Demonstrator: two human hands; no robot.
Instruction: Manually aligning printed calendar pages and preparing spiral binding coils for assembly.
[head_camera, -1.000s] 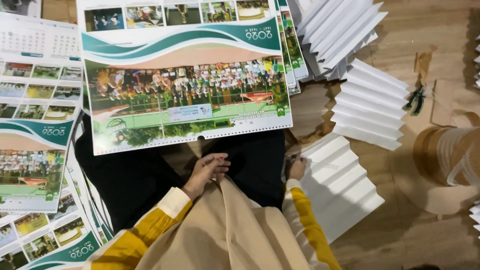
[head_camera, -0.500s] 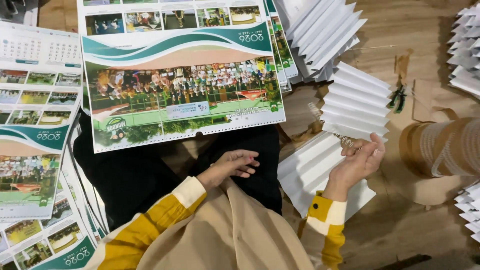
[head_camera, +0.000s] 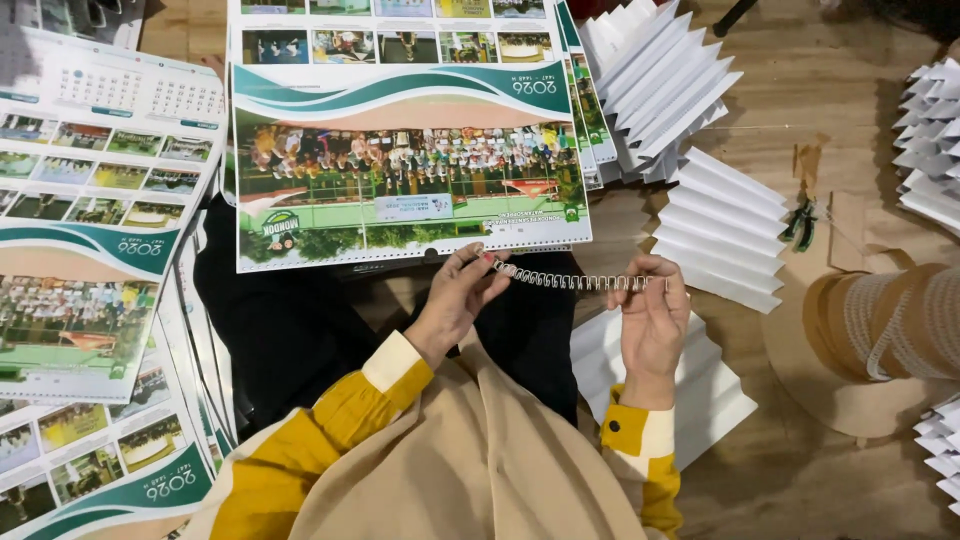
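Note:
My left hand (head_camera: 462, 298) and my right hand (head_camera: 652, 312) hold the two ends of a short silver wire binding coil (head_camera: 575, 282), stretched level between them just below a printed wall calendar (head_camera: 400, 170). The calendar lies face up on my lap over black cloth, with its lower edge next to the coil. Both fingertips pinch the coil. My sleeves are yellow with pale cuffs.
More calendar sheets (head_camera: 90, 230) are spread at the left. Stacks of white fan-folded paper (head_camera: 720, 225) lie at the right on the wooden floor, along with small green pliers (head_camera: 802, 222) and a brown reel wound with wire coil (head_camera: 885, 325).
My right hand came in from the right holding the coil, and my left hand rose from my lap to grip its other end. The view shifted slightly left.

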